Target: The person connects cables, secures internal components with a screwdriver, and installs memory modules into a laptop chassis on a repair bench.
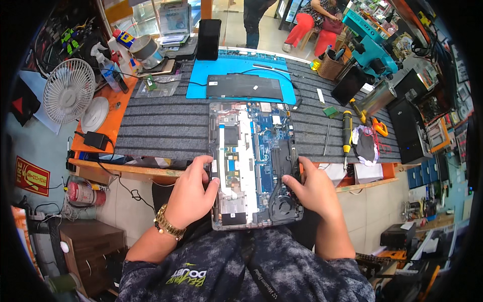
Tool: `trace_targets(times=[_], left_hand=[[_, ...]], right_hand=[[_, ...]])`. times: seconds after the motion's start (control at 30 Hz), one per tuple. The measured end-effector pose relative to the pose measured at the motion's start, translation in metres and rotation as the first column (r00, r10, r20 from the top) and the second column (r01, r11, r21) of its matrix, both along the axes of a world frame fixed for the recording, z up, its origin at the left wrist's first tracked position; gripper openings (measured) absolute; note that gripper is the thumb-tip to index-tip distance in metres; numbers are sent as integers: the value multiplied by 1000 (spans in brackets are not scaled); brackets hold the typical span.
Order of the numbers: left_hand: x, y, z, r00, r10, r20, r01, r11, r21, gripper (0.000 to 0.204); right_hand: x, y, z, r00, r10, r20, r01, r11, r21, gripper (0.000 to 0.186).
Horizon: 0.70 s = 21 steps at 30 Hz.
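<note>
An opened laptop base (pixel 254 151) lies lengthwise in front of me, its blue circuit board, ribbon cables and black fan exposed, its near end resting over my lap. My left hand (pixel 191 194), with a gold watch on the wrist, grips the laptop's left edge, the thumb pressing onto the inner parts. My right hand (pixel 312 189) holds the right edge beside the fan, fingers curled on the heat pipe area. A flat black battery (pixel 245 86) lies on a blue work mat (pixel 236 68) beyond the laptop.
A grey striped mat (pixel 161 126) covers the bench. A yellow screwdriver (pixel 347 132), tweezers and small parts lie to the right. A white fan (pixel 68 90), spray bottles and tape stand at the left. A seated person in red (pixel 314 22) is at the back.
</note>
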State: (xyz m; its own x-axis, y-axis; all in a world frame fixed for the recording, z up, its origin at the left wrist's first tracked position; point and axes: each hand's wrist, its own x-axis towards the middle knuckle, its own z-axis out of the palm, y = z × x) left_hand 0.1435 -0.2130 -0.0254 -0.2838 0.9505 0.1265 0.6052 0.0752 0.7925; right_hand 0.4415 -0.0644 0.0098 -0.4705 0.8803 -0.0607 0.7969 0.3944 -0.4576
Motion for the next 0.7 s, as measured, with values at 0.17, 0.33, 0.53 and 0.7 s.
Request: trace_targets(times=[0.17, 0.33, 0.53, 0.7], left_hand=[[3, -20, -3, 877, 19, 481, 80, 980, -184, 40], [7, -32, -18, 638, 7, 770, 150, 980, -133, 20], [11, -43, -39, 364, 5, 931, 295, 948, -121, 11], [18, -52, -58, 178, -140, 974, 385, 921, 62, 16]], right_hand=[[-8, 6, 7, 995, 31, 93, -43, 991, 129, 58], [-18, 21, 14, 968, 98, 233, -139, 976, 167, 54], [-34, 42, 6, 951, 162, 264, -231, 938, 257, 52], [-55, 55, 0, 946, 226, 231, -298, 885, 357, 46]])
